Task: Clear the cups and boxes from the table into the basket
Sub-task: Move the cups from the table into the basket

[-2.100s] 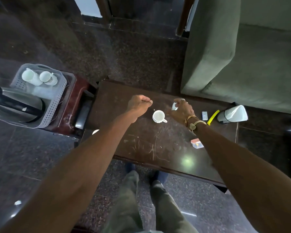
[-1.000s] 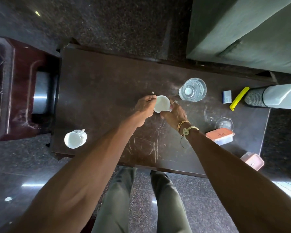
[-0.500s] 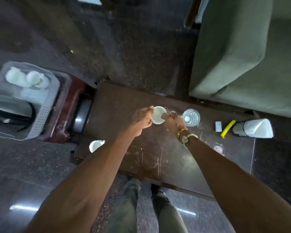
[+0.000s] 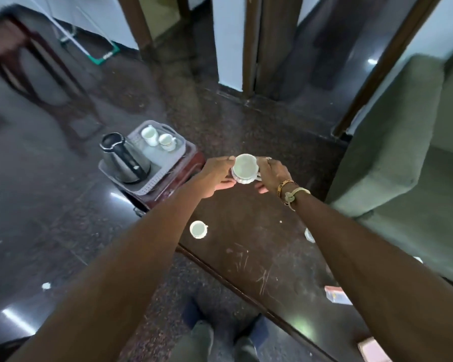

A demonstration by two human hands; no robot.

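A white cup hangs in the air above the far end of the dark table, held between both hands. My left hand grips its left side and my right hand grips its right side by the handle. A second white cup stands on the table near its left edge. The grey basket sits on a low red stand to the left, with two white cups and a steel kettle inside. A pink box lies on the table, partly hidden by my right arm.
A green sofa stands along the right side of the table. Another pink box lies at the lower right edge. A dark chair stands at far left on the glossy floor. My legs are at the table's near side.
Both hands closed on the cup and lifted it off the table, up and toward the basket side. The view has tilted up, so the glass and items at the right have dropped out of sight.
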